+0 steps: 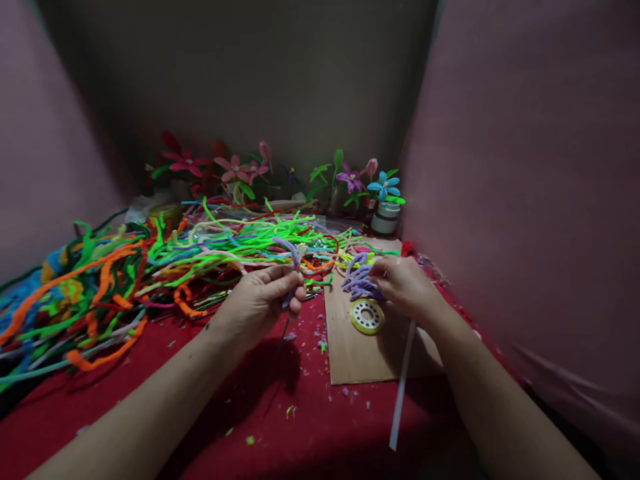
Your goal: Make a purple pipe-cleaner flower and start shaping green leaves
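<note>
Red cloth (280, 400) covers the worktop between dim pink walls. At the left of the frame sprawls a big tangle of loose pipe cleaners (150, 267) in orange, green, blue and white. Behind it, along the back wall, stand finished flowers (235, 167) in red and pink.

At centre the left hand (260, 300) is raised off the cloth. Its thumb and fingers are pinched tight on a short purple stem (293, 257) with a pale tuft, which has no petals yet.

Right of it lies a cardboard sheet (360, 353) with a tape roll (367, 315) on it. A heap of purple loops (357, 280) sits at its upper edge, apart from the stem. The right hand (405, 283) curls down onto these loops, though I cannot tell whether it grips one. A white strip (401, 387) lies below that wrist, and a blue flower (384, 187) stands in a white pot (386, 218) behind.
</note>
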Demonstrator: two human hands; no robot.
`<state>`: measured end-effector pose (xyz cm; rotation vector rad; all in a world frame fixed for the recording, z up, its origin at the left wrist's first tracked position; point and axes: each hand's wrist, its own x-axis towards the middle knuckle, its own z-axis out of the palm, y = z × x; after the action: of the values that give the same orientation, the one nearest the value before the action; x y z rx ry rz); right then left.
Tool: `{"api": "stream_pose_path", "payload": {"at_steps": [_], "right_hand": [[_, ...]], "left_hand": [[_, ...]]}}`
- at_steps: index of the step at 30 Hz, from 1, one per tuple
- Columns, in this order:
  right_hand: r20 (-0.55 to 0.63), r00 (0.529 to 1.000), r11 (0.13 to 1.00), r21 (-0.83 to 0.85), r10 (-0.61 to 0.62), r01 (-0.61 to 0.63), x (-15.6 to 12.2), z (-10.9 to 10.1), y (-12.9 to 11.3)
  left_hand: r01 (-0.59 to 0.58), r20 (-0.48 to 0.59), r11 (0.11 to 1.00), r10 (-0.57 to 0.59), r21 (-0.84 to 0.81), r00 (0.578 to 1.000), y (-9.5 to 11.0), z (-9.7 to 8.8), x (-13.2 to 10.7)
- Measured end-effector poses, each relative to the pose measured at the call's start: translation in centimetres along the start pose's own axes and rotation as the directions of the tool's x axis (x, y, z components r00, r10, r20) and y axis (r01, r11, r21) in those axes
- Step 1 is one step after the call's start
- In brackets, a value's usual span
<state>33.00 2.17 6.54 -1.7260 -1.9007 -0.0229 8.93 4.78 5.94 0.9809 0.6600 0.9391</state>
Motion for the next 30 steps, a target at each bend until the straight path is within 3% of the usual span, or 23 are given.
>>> {"api": "stream_pose_path", "payload": {"at_steps": [2, 4, 8, 10, 12, 15, 18, 21, 30], "right_hand": [[0.013, 0.999, 0.976, -0.215, -0.032, 0.034, -0.3, 1.0, 0.7], [0.008, 0.999, 0.945, -0.324, -0.047, 0.047, -0.5, 2.0, 1.2], [-0.051, 0.997, 0.929, -0.368, -0.057, 0.035, -0.5, 2.9, 1.5], [-0.128, 0.984, 0.931, -0.357, -0.126, 0.073, -0.7, 2.7, 1.1], [-0.266, 0.928, 0.938, -0.297, -0.261, 0.178, -1.0, 2.2, 0.3], [-0.456, 0.785, 0.907, -0.189, -0.42, 0.376, -1.9, 1.7, -1.3], [-0.517, 0.699, 0.858, -0.157, -0.493, 0.489, -2.9, 1.8, -2.6], [-0.545, 0.644, 0.824, -0.176, -0.537, 0.538, -3.7, 2.1, -3.1], [-0.514, 0.654, 0.816, -0.184, -0.555, 0.548, -5.5, 2.7, -3.5]], "left_hand": [[0.0, 0.016, 1.0, 0.0, -0.001, 1.0, -0.1, 0.0, 0.0], [0.007, 0.025, 1.0, -0.007, 0.006, 1.0, -0.2, 0.0, 0.1], [0.027, 0.006, 1.0, -0.027, 0.014, 1.0, -0.3, -0.1, 0.3], [0.039, -0.01, 0.999, -0.039, 0.001, 0.999, -0.4, 0.0, 0.3], [0.04, -0.016, 0.999, -0.04, -0.016, 0.999, -0.5, 0.3, 0.1], [0.041, 0.034, 0.998, -0.04, -0.048, 0.999, -0.7, 1.1, -0.4], [0.089, 0.156, 0.994, -0.079, -0.056, 0.985, -1.0, 2.0, -1.2], [0.125, 0.258, 0.992, -0.118, -0.011, 0.959, -1.3, 2.4, -1.7], [0.175, 0.329, 0.984, -0.16, -0.017, 0.931, -1.8, 2.9, -2.2]]}}
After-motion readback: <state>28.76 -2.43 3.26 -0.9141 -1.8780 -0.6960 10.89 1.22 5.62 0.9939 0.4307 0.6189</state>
